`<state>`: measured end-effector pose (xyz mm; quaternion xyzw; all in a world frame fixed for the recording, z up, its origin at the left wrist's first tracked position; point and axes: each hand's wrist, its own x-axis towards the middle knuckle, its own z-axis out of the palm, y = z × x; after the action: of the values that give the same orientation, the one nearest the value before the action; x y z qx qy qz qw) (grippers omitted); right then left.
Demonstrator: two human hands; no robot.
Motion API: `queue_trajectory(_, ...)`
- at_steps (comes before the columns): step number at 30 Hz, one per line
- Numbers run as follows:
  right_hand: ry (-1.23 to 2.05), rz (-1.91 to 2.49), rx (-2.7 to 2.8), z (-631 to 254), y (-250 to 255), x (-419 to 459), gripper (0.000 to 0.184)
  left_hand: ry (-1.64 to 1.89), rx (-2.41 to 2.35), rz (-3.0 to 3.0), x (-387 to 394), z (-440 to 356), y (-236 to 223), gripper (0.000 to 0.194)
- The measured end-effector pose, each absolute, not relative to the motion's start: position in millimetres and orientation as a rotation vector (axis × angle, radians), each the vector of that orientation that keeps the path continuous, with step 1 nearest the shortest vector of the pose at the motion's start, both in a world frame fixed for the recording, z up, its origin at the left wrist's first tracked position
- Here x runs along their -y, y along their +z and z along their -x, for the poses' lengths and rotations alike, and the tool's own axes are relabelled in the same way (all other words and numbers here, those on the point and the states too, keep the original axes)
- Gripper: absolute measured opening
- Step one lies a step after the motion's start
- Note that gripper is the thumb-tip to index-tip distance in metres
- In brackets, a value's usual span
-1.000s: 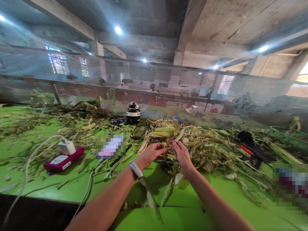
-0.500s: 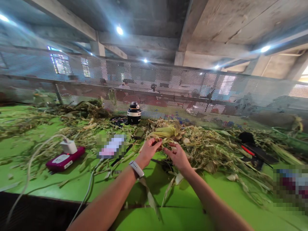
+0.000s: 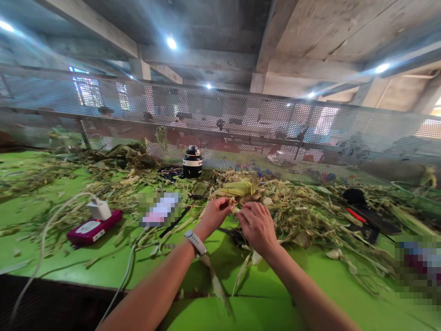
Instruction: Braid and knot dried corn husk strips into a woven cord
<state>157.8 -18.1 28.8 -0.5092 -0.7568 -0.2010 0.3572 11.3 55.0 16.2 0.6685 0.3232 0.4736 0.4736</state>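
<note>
My left hand [image 3: 217, 214], with a pale watch band on the wrist, pinches a small strip of dried husk [image 3: 232, 202] between thumb and fingers. Close beside it, my right hand [image 3: 257, 224] is turned back upward with its fingers curled down by the strip. What its fingertips grip is hidden. Just beyond both hands lies a yellow-green bundle of husk leaves [image 3: 237, 188]. A heap of dry, shredded husks [image 3: 310, 220] spreads to the right of my right hand. Below the hands, a loose pale husk strip [image 3: 217, 287] lies across the green tabletop [image 3: 275, 294].
Left of my hands lie a blurred-out phone [image 3: 161, 209] on a cable and a magenta power bank [image 3: 94, 228] bearing a white charger [image 3: 99, 209]. A black bottle [image 3: 192, 163] stands behind. A perforated screen [image 3: 213, 119] borders the table. At right lies a dark device [image 3: 374, 218].
My right hand has rolled over, its back now facing up and its fingers curled downward. My left hand stays nearly in place, fingers closed at the small husk strip.
</note>
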Motion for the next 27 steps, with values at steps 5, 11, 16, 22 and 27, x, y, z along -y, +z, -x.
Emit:
queue_trajectory(5, -0.184, 1.324, 1.720, -171, 29, 7, 0.019, 1.016, -0.698, -1.629, -47, -12, 20, 0.014)
queue_trajectory(11, 0.316, 1.324, 1.492, -173, 24, -1, 0.024, 1.001, -0.683, -1.619, -44, -14, 20, 0.023)
queue_trajectory(16, 0.716, 1.285, 1.171, -177, 28, -6, 0.041, 1.001, -0.657, -1.481, -48, -16, 20, 0.035)
queue_trajectory(22, 1.133, 1.182, 1.054, -191, 38, -6, 0.036, 0.990, -0.549, -1.312, -52, -11, 19, 0.035)
queue_trajectory(27, 1.472, 1.084, 1.187, -200, 49, 5, 0.043, 1.017, -0.503, -1.104, -54, -11, 20, 0.037)
